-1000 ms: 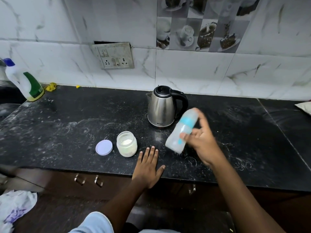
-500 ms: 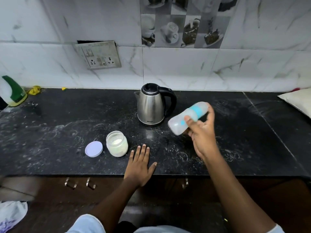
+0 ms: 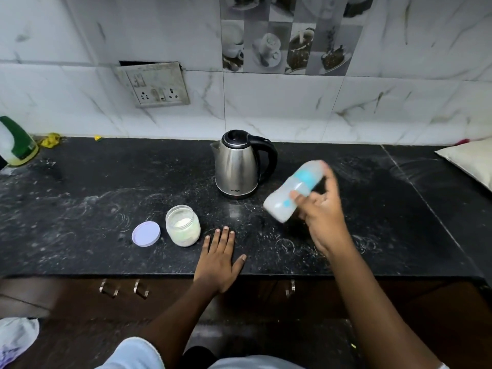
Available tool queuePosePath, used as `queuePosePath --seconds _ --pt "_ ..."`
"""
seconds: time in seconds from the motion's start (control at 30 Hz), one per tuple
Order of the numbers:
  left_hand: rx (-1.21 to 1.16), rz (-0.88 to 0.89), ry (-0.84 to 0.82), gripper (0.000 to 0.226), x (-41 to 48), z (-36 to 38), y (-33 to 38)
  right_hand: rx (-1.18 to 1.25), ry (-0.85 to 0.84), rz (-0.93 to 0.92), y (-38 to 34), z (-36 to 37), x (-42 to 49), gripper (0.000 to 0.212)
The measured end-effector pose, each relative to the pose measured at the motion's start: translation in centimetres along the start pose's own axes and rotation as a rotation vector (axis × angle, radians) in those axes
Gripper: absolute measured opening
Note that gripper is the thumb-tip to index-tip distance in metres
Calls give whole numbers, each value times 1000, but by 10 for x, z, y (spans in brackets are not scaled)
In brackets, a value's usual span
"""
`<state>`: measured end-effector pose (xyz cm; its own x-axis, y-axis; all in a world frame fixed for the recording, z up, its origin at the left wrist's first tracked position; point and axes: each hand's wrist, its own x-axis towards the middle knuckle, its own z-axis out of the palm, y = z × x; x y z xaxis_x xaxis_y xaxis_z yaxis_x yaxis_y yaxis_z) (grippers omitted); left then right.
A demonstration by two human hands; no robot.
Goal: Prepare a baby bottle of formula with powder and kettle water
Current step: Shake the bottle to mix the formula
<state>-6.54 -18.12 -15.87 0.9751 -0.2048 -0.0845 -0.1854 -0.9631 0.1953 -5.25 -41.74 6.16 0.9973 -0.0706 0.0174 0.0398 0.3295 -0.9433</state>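
Both hands busy: right hand [image 3: 323,219] grips the blurred, tilted bottle [image 3: 292,191], swung again since a moment ago (likely mixing); left hand [image 3: 219,258] stays flat, empty

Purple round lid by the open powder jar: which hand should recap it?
Left. The left hand lies flat and free beside the glass powder jar and purple round lid; the right hand holds the baby bottle.

right hand [image 3: 323,217] grips tilted bottle [image 3: 292,191] | left hand [image 3: 218,259] flat on counter [image 3: 106,187]
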Motion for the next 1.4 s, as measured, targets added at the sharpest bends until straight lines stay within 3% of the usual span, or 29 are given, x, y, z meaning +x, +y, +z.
queuePosePath --seconds 0.07,0.2,0.23,0.33,0.37,0.5,0.53,0.63,0.67,0.8,0.9,0.97,1.07,1.1,1.23,1.27,1.37,1.4 --pt "13 2 -17 99 0 0 0 67 104 -40 2 -1 5 85" --pt "-6 11 18 94 -1 3 -2 -218 -265 97 6 2 -10 91" --pt "-8 12 10 95 0 2 -2 -179 -222 86 5 1 -9 92" --pt "-14 9 -3 98 0 1 0 67 119 -24 7 -1 1 91" --pt "-10 8 1 99 0 1 0 65 144 -31 9 1 2 91" --pt "3 -5 -27 101 -1 -1 0 -198 -256 95 19 9 -17 95" --pt "3 -6 -27 102 -1 -1 0 -169 -228 87 16 9 -15 95" --pt "-10 2 -22 101 -1 -3 1 53 93 19 14 6 -5 93" --pt "-1 2 -25 101 -1 -2 1 67 114 22 17 5 -3 93" --pt "-9 -2 -13 100 -2 -1 0 -133 -165 95 16 5 -11 93" --pt "1 -2 -32 101 -2 -3 2 95 92 4 8 1 1 90" --pt "18 -4 -33 102 -3 -4 2 105 139 -12 11 3 2 91" --pt "34 -8 -41 102 -2 -4 1 -120 -148 92 20 5 -10 96" --pt "31 -6 -35 101 -2 -3 1 -119 -168 92 18 6 -11 97" --pt "6 -1 -18 100 -2 -3 1 161 170 -20 15 5 1 86" --pt "10 -2 -28 100 -3 -4 1 123 152 -10 18 6 1 85" --pt "16 -10 -44 101 -3 -6 2 -143 -133 94 21 8 -9 91" --pt "20 -11 -44 101 -3 -6 2 -137 -142 96 19 7 -10 92"
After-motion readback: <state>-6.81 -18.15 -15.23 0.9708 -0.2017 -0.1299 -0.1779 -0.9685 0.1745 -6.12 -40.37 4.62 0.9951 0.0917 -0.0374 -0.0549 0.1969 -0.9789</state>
